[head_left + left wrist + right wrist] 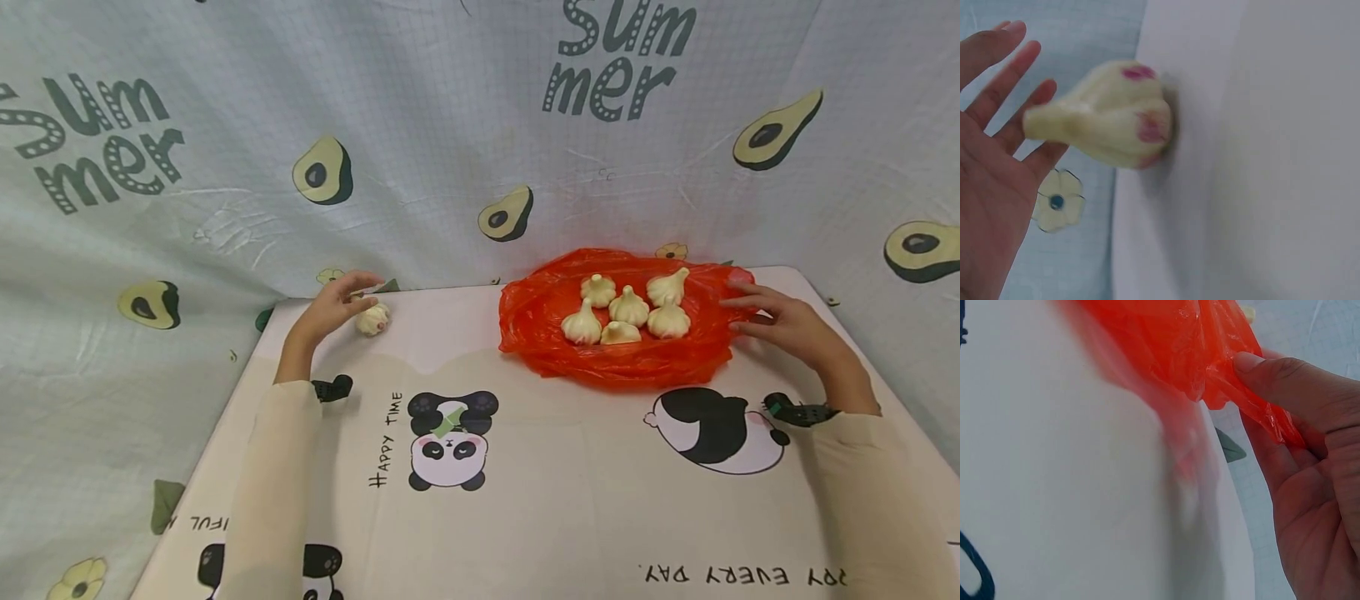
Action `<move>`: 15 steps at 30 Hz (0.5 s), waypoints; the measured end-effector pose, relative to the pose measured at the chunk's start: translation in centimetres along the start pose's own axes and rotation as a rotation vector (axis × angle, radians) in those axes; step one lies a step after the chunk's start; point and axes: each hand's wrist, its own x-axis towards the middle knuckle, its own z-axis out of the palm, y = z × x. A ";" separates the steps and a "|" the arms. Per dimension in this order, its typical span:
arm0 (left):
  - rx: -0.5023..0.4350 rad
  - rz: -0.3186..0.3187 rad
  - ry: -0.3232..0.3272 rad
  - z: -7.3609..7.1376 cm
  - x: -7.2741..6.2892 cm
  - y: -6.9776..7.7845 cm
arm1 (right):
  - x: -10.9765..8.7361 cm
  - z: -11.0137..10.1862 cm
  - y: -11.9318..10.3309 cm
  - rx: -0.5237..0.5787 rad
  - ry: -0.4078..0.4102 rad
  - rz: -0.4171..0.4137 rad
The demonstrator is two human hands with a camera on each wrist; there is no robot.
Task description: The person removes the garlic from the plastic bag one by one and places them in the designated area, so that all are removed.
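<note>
A single garlic bulb (372,318) with purple patches sits at the table's back left. Beside it is my left hand (333,308), its fingers spread and loosely extended. In the left wrist view the stem of the garlic bulb (1110,115) points toward those fingers; whether they touch it I cannot tell. Over at the right, a red plastic bag (540,342) lies spread with several garlic bulbs (628,307) on it. My right hand (787,325) pinches the bag's right edge, thumb in front of the red plastic (1210,369) and fingers behind.
The white table (510,533) is printed with pandas and lettering. A pale curtain (420,125) with avocado prints hangs right behind the table's back edge and along its left side. Black wrist straps (802,412) circle both wrists.
</note>
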 end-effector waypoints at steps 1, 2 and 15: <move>0.015 0.011 -0.003 0.0 0.1 0.4 | 0.0 0.0 0.0 -0.001 0.001 -0.002; 0.025 0.025 -0.006 -0.1 0.3 0.8 | 0.0 0.0 0.0 -0.001 0.003 -0.004; 0.135 0.154 -0.032 1.1 -0.8 7.5 | -0.1 -0.1 -0.3 0.002 -0.016 0.028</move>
